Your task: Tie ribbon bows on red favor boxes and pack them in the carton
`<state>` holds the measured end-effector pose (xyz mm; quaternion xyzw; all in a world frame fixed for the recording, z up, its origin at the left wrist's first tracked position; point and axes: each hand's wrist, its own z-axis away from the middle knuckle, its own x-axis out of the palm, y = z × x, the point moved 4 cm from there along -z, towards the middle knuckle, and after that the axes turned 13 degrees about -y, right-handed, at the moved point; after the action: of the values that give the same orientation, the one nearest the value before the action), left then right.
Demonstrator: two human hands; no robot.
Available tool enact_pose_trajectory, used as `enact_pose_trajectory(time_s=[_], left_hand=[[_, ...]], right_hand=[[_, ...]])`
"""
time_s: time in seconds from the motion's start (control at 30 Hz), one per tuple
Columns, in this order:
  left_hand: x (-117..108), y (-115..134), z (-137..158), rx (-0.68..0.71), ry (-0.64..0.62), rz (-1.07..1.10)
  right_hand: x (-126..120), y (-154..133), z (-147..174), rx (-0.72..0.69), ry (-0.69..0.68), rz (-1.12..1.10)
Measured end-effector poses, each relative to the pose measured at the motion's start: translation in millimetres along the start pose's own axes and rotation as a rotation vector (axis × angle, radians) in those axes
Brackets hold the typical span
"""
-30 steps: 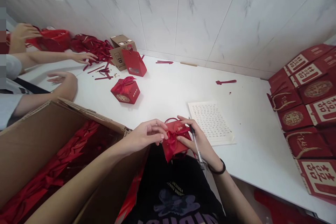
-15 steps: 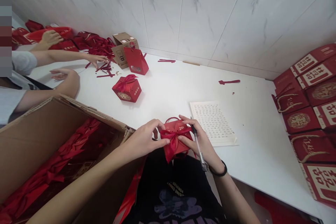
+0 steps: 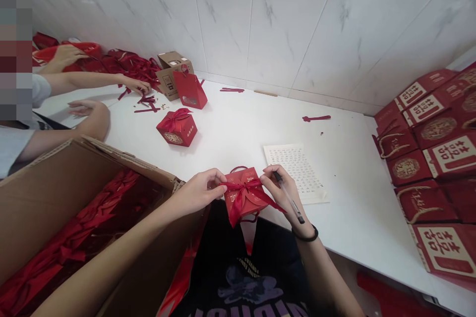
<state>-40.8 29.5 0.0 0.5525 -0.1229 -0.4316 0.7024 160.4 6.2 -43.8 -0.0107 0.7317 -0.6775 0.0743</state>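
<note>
A small red gift box (image 3: 256, 202) with gold print is in front of me at the table's near edge. Across its top runs a red ribbon (image 3: 243, 190), tied in a bow with a tail hanging down the front. At the left end of the bow, my left hand (image 3: 204, 188) pinches the ribbon between thumb and fingers. My right hand (image 3: 284, 189) pinches it at the upper right corner of the box, while a pen (image 3: 293, 204) with a black end lies tucked in the same hand. Red cord handles show behind and below the box.
An open cardboard box (image 3: 122, 163) with red ribboned items stands at left. Handwritten paper (image 3: 297, 173) lies right of my hands. Another ribboned box (image 3: 177, 129) and a red bag (image 3: 190, 90) stand behind. Red boxes (image 3: 439, 158) are stacked at right. A co-worker's hands (image 3: 136, 85) are at far left.
My hands have moved apart, from over the bow's middle to its two ends. The bow looks more spread out, and its right tail now stretches down to the right.
</note>
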Motion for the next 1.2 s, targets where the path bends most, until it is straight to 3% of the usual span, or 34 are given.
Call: enact_pose_trajectory(time_s=[0.27, 0.33, 0.4, 0.5, 0.6, 0.7, 0.83, 1.0, 1.2], left_hand=[[1.2, -8.6, 0.1, -0.076, -0.111, -0.072], [-0.6, -7.0, 1.6, -0.073, -0.066, -0.154], [-4.4, 0.5, 3.9, -0.065, 0.059, -0.273], [-3.1, 21.8, 4.0, 0.004, 0.192, -0.463], [11.0, 40.6, -5.1, 0.085, 0.111, -0.622], [22.3, 44.6, -16.8, 0.113, 0.053, -0.727], [23.9, 34.4, -24.2, 0.171, 0.076, -0.681], [18.8, 26.2, -23.4, 0.188, 0.066, -0.598], [15.3, 25.4, -25.6, 0.16, 0.018, -0.517]], right_hand=[[1.2, 4.9, 2.5, 0.009, 0.007, -0.201], [-1.4, 8.3, 4.1, 0.024, 0.029, -0.285], [-5.2, 8.9, 6.1, 0.033, 0.038, -0.321], [-9.0, 3.9, 7.7, 0.027, -0.022, -0.23], [-7.9, -3.9, 6.1, -0.058, -0.1, -0.103], [-5.4, -8.1, 2.7, -0.166, -0.094, 0.014], [-2.2, -8.3, 0.5, -0.224, -0.068, 0.07], [-2.5, -10.1, 1.6, -0.194, -0.083, 0.078], [-2.3, -17.4, 2.5, -0.141, -0.195, 0.03]])
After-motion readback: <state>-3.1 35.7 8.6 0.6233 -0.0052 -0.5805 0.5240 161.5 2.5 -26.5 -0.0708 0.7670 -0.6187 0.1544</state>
